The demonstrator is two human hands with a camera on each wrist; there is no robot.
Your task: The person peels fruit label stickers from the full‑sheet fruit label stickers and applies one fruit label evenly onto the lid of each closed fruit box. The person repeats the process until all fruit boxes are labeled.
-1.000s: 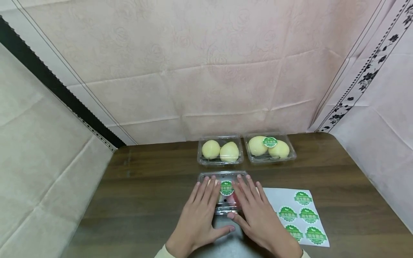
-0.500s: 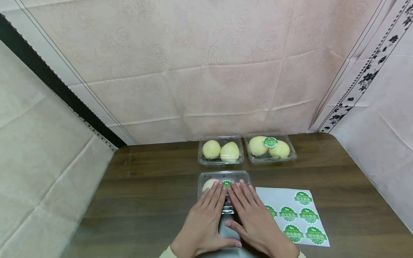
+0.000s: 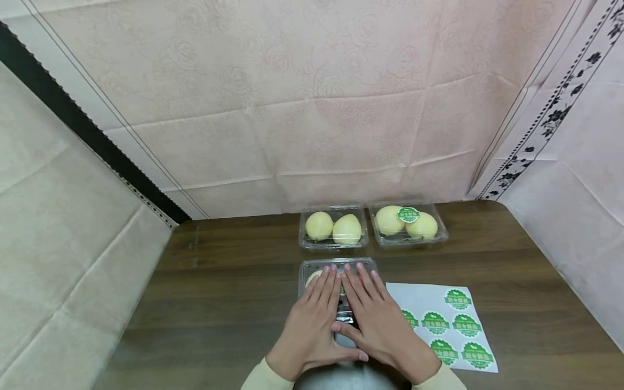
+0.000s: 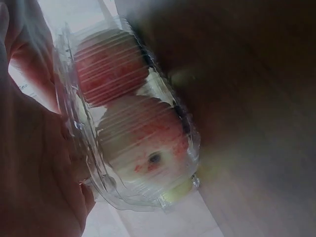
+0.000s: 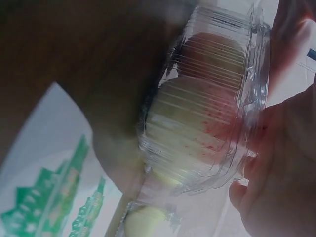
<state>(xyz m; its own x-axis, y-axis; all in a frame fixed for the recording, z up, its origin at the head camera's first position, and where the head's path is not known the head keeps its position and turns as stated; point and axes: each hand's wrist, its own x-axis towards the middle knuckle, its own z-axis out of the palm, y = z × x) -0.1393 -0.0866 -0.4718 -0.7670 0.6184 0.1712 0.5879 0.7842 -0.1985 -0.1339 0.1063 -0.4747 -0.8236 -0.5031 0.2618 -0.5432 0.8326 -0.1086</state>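
A clear plastic clamshell box lies on the table, holding two peaches with red blush. In the left wrist view the nearer peach shows through the ribbed wall. My left hand rests on the lid's left half, fingers straight. Beside it my right hand presses flat on the right half, its fingers straight too. The fingertips nearly meet over a round green sticker, which they mostly cover. From the right wrist, the same box appears with the palm over its lid.
A white sheet of round green stickers lies right of the box. Behind stand two clear boxes of pale yellow-green fruit; the left box has no sticker visible, the right box bears one. Pale cloth hangs behind the table.
Both hands have slid inward across the lid, their fingers drawing together and covering the sticker. Since half a second ago the fingertips have moved slightly farther up the lid.
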